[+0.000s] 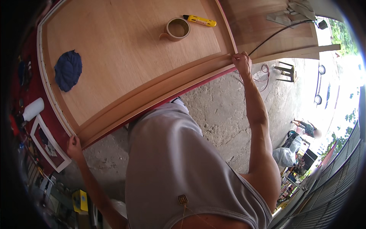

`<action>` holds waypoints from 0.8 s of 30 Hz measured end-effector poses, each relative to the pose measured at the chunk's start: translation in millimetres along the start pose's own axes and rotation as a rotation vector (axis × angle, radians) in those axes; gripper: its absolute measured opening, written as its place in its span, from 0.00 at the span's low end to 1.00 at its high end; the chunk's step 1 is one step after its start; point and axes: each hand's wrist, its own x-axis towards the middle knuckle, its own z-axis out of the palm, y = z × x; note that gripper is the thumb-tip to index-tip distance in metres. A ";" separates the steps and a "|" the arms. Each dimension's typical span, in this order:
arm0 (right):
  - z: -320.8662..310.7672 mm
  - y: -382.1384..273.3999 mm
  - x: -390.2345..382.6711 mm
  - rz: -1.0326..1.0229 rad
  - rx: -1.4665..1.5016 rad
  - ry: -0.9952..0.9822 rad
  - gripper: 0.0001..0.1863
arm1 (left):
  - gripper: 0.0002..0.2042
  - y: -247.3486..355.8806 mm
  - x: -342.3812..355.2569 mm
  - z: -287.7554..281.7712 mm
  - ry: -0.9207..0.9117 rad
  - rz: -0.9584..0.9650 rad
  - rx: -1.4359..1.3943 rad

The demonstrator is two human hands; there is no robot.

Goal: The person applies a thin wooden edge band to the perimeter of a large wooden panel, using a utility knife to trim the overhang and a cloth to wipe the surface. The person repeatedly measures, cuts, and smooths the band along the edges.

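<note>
A large wooden panel point(133, 42) with raised border strips lies on a red-topped surface point(45, 149). My left hand point(75, 147) pinches a thin light strip point(160, 98) at the panel's near left corner. My right hand point(242, 61) has its fingers closed on that near edge at the right corner. On the panel are a roll of tan tape point(177, 37) with a loose end, a yellow-bodied cutter or marker point(202, 21) with a black tip and a bunched navy cloth point(68, 70).
At left lie a white roll point(32, 109), a white frame point(63, 162) and tools. Another wooden panel point(282, 45) carries a cloth and black hose. The concrete floor point(213, 114) holds a stool point(286, 72) and red hose point(263, 80). A person point(307, 128) is farther off by bags.
</note>
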 end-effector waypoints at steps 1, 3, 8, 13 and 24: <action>0.3 2.3 1.7 -0.014 -0.006 -0.004 0.06 | 0.08 1.6 0.1 -0.2 -0.007 -0.022 0.003; 0.6 3.0 3.5 -0.044 0.003 0.001 0.06 | 0.08 6.2 -1.6 2.8 0.028 -0.023 0.018; -3.5 -2.2 3.5 -0.067 0.000 0.039 0.07 | 0.07 26.2 -7.9 -1.4 0.021 -0.071 0.152; -8.1 -11.8 5.2 -0.042 0.004 0.027 0.08 | 0.05 12.9 -31.9 4.5 0.049 0.106 0.132; 12.4 6.9 -24.2 -0.220 -0.064 0.254 0.06 | 0.08 7.1 -33.7 17.2 0.098 0.069 0.094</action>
